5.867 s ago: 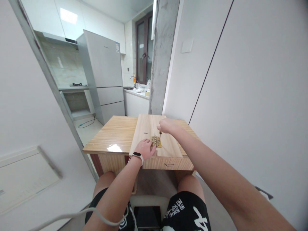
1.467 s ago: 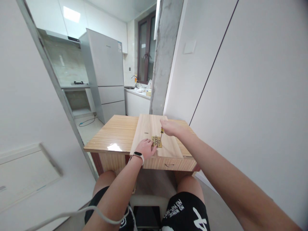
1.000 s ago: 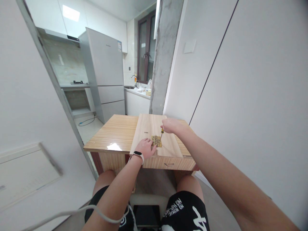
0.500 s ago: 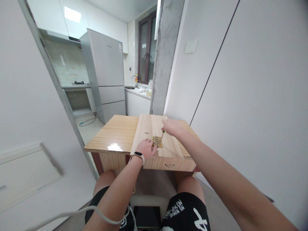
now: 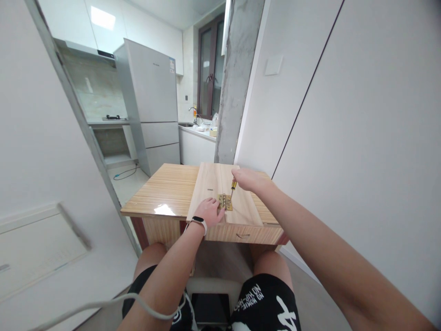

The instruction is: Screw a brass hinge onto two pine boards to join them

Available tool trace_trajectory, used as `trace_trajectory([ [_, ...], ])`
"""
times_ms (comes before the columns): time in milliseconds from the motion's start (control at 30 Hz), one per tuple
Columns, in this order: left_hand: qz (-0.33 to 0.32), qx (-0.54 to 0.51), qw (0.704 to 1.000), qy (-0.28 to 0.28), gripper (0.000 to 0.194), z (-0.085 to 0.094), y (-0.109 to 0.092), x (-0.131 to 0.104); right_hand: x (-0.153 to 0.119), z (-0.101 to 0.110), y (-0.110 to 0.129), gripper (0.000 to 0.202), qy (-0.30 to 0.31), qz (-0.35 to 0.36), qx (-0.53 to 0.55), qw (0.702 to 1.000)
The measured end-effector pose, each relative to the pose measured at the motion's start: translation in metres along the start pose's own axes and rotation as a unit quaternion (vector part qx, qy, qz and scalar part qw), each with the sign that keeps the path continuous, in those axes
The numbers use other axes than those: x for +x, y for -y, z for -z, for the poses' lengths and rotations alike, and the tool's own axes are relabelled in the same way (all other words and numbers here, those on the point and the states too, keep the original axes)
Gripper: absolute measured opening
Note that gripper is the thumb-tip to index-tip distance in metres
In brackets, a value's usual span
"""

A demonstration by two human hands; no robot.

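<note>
My right hand (image 5: 246, 178) is closed around a screwdriver (image 5: 234, 185) with a yellow and black handle. Its shaft points down, tip at the right leaf of a brass hinge (image 5: 225, 202). That hinge lies unfolded across the seam between two pale wooden boards (image 5: 206, 177), which rest side by side on the table. My left hand (image 5: 210, 211) lies on the boards with its fingers spread, fingertips at the hinge's left edge. A small dark piece (image 5: 210, 189), too small to name, lies on the left board.
The boards cross a glossy wooden table (image 5: 165, 188) with a front drawer (image 5: 243, 234). A white wall (image 5: 327, 138) stands close on the right. Beyond the table are a refrigerator (image 5: 156, 87) and a sink counter (image 5: 198, 145). A white cable (image 5: 113, 303) runs by my left forearm.
The right hand has shifted slightly and more of the screwdriver's yellow handle shows below it. The left hand, hinge and boards stay in place.
</note>
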State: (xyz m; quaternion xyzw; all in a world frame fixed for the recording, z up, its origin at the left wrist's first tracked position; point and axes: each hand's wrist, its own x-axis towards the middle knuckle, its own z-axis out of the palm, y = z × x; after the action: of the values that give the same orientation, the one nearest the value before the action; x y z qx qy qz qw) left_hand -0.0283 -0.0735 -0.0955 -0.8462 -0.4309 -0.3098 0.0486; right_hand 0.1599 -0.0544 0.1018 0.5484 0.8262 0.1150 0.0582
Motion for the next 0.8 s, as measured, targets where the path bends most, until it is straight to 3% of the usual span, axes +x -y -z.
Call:
trace_trajectory([
  [267, -0.006, 0.008, 1.000, 0.002, 0.031, -0.001, 0.001, 0.000, -0.001, 0.009, 0.006, 0.042, 0.012, -0.034, -0.031, 0.999],
  [500, -0.006, 0.009, 1.000, 0.000, 0.030, 0.002, -0.002, 0.000, 0.001, 0.004, 0.015, 0.057, -0.019, -0.077, -0.023, 0.997],
  [800, -0.002, 0.005, 1.000, 0.003, 0.030, 0.001, -0.002, 0.001, -0.003, -0.004, 0.021, 0.045, -0.036, -0.064, -0.017, 0.997],
])
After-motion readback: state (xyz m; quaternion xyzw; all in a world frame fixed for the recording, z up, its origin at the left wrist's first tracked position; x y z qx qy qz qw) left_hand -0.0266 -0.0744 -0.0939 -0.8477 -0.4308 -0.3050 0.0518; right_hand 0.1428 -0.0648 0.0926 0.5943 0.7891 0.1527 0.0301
